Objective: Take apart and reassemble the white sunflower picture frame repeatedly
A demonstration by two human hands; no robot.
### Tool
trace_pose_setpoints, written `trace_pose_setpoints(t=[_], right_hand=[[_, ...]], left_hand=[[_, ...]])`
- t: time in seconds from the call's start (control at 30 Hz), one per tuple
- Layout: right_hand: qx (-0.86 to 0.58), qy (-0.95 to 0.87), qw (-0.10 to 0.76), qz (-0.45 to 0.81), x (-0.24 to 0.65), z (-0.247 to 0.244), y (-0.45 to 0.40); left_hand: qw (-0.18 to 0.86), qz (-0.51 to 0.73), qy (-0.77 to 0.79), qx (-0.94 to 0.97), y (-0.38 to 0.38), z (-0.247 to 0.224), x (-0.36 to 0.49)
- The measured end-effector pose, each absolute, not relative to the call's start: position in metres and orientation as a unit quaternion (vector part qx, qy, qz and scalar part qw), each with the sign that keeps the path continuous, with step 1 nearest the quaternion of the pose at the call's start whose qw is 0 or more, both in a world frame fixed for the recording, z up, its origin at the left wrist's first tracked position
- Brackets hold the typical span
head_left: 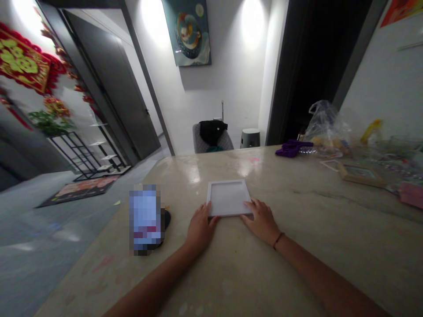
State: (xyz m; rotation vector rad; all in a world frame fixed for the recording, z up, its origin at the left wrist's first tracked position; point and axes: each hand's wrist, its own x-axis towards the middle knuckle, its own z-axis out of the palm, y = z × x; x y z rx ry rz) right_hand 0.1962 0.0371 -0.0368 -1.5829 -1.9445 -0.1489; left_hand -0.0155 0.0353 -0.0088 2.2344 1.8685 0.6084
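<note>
A white picture frame point(229, 198) with a raised rim and a plain pale inside lies flat on the marble-look table point(224, 273), straight in front of me. My left hand point(201, 225) grips its near left corner, fingers along the side and thumb at the near edge. At the near right corner, my right hand point(262, 219) holds the frame in the same way, with fingertips on the rim. A thin dark band circles my right wrist.
Left of the frame stands a phone point(145, 218), its screen blurred out. Toward the right lie a purple cloth point(292, 148), a clear plastic bag point(327, 132), a wooden picture frame point(361, 175) and a pink item point(411, 194). Beyond the far edge is a grey chair point(197, 137) with dark clothing.
</note>
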Motion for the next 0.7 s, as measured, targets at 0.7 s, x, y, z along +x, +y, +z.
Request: trace_pose_setpoints(t=[0.7], right_hand=[[-0.559, -0.67, 0.476, 0.105, 0.217, -0.009, 0.044]], left_hand=[[0.147, 0.358, 0.621, 0.682, 0.041, 0.006, -0.032]])
